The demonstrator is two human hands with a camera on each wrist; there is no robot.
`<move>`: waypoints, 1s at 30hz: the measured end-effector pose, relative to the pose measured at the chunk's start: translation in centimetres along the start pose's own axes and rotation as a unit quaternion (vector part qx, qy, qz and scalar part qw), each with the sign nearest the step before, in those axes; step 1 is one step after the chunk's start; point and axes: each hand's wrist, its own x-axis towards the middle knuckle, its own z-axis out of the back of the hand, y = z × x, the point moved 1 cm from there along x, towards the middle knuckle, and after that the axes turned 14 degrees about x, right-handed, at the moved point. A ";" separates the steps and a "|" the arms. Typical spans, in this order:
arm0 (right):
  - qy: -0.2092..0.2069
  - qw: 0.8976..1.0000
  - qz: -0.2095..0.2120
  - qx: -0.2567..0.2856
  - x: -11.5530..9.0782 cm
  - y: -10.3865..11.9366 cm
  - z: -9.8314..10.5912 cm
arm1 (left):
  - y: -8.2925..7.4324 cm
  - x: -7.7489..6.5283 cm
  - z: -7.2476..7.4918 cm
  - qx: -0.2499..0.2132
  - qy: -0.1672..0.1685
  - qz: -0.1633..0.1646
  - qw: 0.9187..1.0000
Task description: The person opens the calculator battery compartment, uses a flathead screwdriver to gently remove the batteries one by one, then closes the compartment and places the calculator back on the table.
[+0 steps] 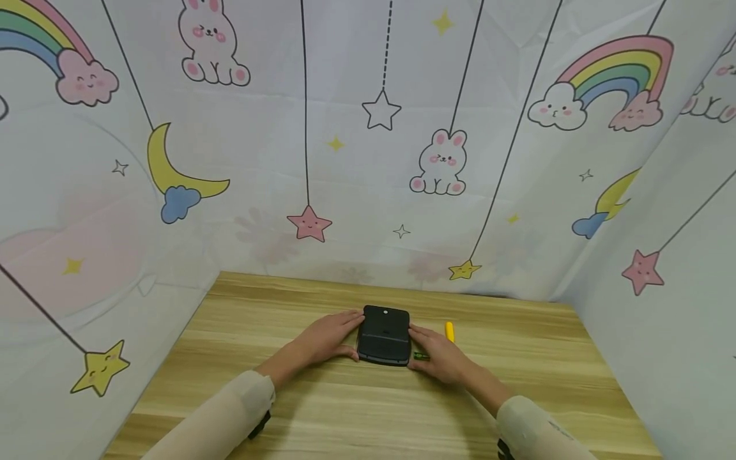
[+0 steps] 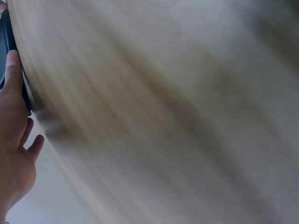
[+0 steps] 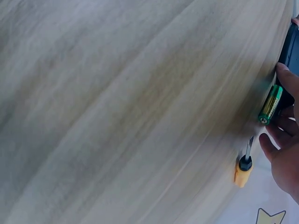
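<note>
A flat black device (image 1: 384,337) with rounded corners lies on the wooden table (image 1: 322,415); its exact kind cannot be told. At its left side my left hand (image 1: 324,337) holds the edge, with the thumb by the near corner. My right hand (image 1: 439,353) holds the opposite edge. A green battery (image 3: 270,105) lies close beside the right hand's fingers. Beyond that hand is a screwdriver (image 3: 243,171) with a yellow handle and a metal shaft. In the left wrist view only an edge of the device (image 2: 5,42) shows beside the hand.
A white cloth backdrop (image 1: 356,179) printed with rabbits, stars and rainbows stands behind the table and along both sides. The table's far edge (image 1: 345,284) meets this cloth.
</note>
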 end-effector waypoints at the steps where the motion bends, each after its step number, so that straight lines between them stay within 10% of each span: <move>1: 0.000 1.000 0.000 -0.005 0.0 0.0 0.0 | 0.0 0.0 0.1 -0.001 0.001 0.002 1.000; 15: -0.002 1.000 0.002 -0.021 0.7 -0.4 0.5 | 0.6 0.9 1.2 -0.054 0.083 0.028 0.995; 30: -0.004 0.999 0.023 -0.039 0.4 -1.3 -0.1 | 0.4 0.8 0.6 0.055 0.024 0.003 0.998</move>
